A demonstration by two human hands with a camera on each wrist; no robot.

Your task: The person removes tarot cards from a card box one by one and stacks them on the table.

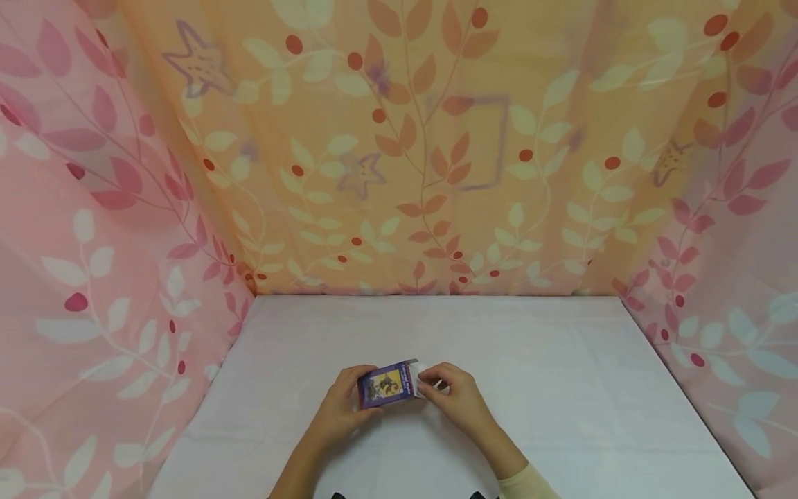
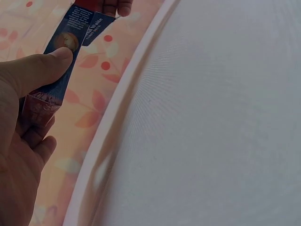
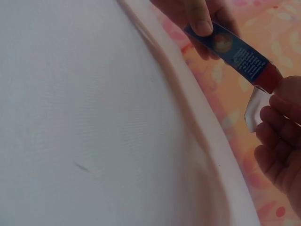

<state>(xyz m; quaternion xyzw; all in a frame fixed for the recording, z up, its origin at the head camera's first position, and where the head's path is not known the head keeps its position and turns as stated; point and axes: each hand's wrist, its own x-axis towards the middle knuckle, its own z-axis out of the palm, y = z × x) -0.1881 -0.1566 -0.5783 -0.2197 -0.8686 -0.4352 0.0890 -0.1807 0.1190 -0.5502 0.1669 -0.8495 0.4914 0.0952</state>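
A small blue tarot card box [image 1: 385,385] with a yellow picture on its front is held just above the white table [image 1: 436,457]. My left hand [image 1: 339,410] grips it around the left end, the thumb lying along the narrow side in the left wrist view. At the right end the box is open. There my right hand [image 1: 460,398] pinches the end, its thumb and fingertips by the red flap [image 3: 269,79]. A pale flap [image 3: 255,107] sticks out beside these fingers in the right wrist view. What lies inside the box is hidden.
A yellow-orange curtain [image 1: 424,173] with a leaf pattern hangs behind the table. Pink patterned curtains stand along the left [image 1: 106,229] and right [image 1: 742,263] sides.
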